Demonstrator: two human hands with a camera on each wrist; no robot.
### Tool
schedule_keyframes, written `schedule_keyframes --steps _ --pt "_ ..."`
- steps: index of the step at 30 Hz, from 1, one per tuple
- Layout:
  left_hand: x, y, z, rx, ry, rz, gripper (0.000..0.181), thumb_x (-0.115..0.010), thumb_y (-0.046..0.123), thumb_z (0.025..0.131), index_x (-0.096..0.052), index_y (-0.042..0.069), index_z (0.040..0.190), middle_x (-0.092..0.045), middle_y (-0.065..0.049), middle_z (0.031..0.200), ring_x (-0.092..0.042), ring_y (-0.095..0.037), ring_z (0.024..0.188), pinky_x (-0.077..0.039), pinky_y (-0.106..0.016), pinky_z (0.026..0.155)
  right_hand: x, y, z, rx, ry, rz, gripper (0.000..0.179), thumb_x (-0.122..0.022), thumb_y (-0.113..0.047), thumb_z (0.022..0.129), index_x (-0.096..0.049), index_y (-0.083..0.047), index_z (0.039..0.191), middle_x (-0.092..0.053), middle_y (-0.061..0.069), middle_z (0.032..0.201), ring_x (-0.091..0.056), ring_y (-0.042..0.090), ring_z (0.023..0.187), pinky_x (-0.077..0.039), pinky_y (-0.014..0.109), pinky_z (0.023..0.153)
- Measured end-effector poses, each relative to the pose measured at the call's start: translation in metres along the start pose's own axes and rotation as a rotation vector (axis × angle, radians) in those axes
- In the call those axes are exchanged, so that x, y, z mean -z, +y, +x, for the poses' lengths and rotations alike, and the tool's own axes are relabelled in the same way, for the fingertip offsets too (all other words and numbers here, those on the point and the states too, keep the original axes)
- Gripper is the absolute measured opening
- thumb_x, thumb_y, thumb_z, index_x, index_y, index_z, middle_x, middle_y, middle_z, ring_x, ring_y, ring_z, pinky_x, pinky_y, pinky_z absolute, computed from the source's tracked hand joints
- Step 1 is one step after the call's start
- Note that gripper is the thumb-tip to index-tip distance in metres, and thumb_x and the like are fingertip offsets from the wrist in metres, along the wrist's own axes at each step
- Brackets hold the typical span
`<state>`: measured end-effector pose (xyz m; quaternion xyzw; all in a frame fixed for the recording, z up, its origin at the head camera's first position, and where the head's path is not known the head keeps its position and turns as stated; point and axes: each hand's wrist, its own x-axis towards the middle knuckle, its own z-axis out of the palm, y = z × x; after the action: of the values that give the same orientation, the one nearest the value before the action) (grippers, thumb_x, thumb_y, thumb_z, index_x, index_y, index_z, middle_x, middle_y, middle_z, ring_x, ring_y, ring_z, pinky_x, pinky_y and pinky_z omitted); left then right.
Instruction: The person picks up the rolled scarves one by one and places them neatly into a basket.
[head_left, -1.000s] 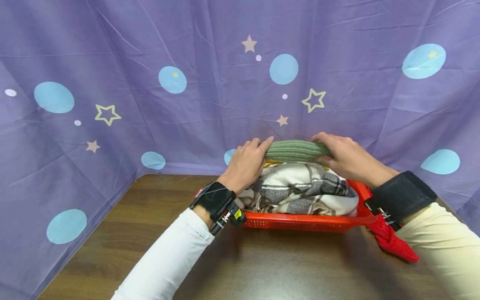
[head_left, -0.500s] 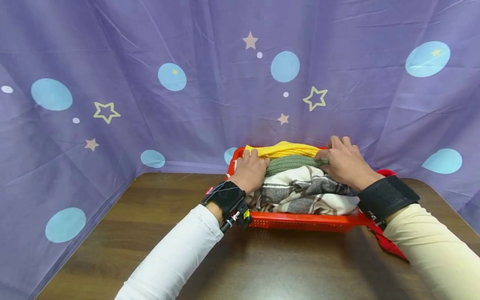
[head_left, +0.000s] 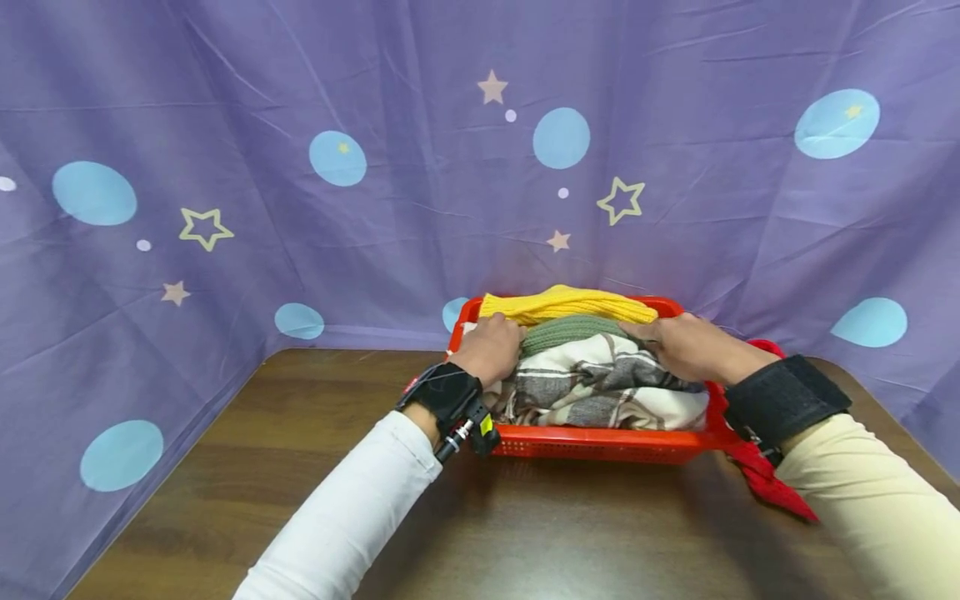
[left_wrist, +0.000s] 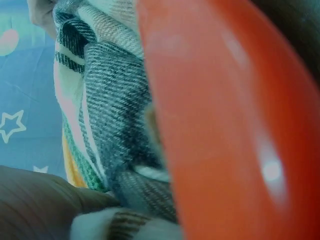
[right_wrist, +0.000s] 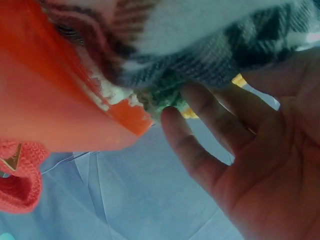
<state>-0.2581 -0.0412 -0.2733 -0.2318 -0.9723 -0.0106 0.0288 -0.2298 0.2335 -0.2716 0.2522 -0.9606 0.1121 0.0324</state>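
A red plastic basket [head_left: 592, 440] holds a folded yellow ribbed knit [head_left: 558, 304], a green ribbed knit [head_left: 573, 331] and a bunched plaid cloth [head_left: 581, 379] in white, grey and brown. At the green knit's left end is my left hand [head_left: 489, 350], its fingertips hidden down among the fabrics. My right hand [head_left: 686, 346] is at the opposite end; in the right wrist view its extended fingers [right_wrist: 195, 150] touch the green knit [right_wrist: 167, 92] below the plaid. In the left wrist view, the basket's red wall [left_wrist: 215, 125] covers much of the scene.
A red knit piece [head_left: 772, 483] lies on the wooden table [head_left: 300, 467] beside the basket's right side, partly behind my right forearm. A purple curtain [head_left: 420, 208] with stars and blue dots hangs right behind the table.
Both hands have brought the green knit down from above the basket to between the yellow knit and the plaid cloth. Most recently, the right hand has lowered and its raised fingers have dropped.
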Motion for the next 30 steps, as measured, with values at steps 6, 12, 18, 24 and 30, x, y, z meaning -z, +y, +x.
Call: schedule_keyframes --steps 6,12,18,24,30 --pt "-0.002 -0.005 -0.010 -0.067 0.007 -0.051 0.040 -0.056 0.016 0.104 -0.057 0.004 0.142 -0.061 -0.022 0.128 -0.054 -0.037 0.123 -0.045 -0.046 0.104 -0.001 -0.002 -0.014 -0.007 0.010 0.102 0.048 -0.050 -0.006 0.102 -0.046 -0.002 0.150 -0.053 0.003 0.073 -0.047 0.017 0.059 -0.045 0.037 0.065" --pt "-0.011 -0.015 -0.037 0.006 0.037 -0.286 0.069 -0.054 0.035 0.105 -0.025 0.004 0.160 -0.033 -0.023 0.158 -0.035 -0.036 0.144 -0.035 -0.048 0.114 -0.009 -0.005 -0.039 -0.022 0.168 0.122 0.053 -0.058 -0.024 0.104 -0.046 -0.001 0.150 -0.054 0.027 0.138 -0.053 0.044 0.126 -0.043 0.062 0.100" --pt "-0.035 -0.024 -0.064 0.010 0.152 -0.303 0.085 -0.052 0.055 0.100 -0.016 0.011 0.163 -0.016 -0.017 0.167 -0.013 -0.034 0.154 -0.017 -0.062 0.119 -0.034 0.001 -0.059 -0.062 0.313 0.107 0.078 -0.068 -0.043 0.095 -0.034 -0.012 0.158 -0.044 0.027 0.146 -0.045 0.050 0.129 -0.038 0.073 0.093" --pt "-0.052 -0.026 -0.076 0.052 0.205 -0.295 0.088 -0.045 0.068 0.097 -0.013 0.020 0.164 -0.009 -0.014 0.169 -0.006 -0.034 0.155 -0.012 -0.061 0.120 -0.062 0.004 -0.069 -0.133 0.421 0.088 0.092 -0.071 -0.049 0.090 -0.026 -0.011 0.161 -0.034 0.030 0.153 -0.038 0.054 0.132 -0.031 0.078 0.092" --pt "-0.054 -0.025 -0.076 0.079 0.211 -0.266 0.089 -0.043 0.071 0.096 -0.013 0.023 0.164 -0.010 -0.012 0.169 -0.006 -0.034 0.155 -0.013 -0.061 0.120 -0.070 0.001 -0.070 -0.183 0.414 0.096 0.097 -0.069 -0.052 0.090 -0.018 -0.012 0.163 -0.026 0.031 0.157 -0.031 0.054 0.137 -0.026 0.080 0.095"
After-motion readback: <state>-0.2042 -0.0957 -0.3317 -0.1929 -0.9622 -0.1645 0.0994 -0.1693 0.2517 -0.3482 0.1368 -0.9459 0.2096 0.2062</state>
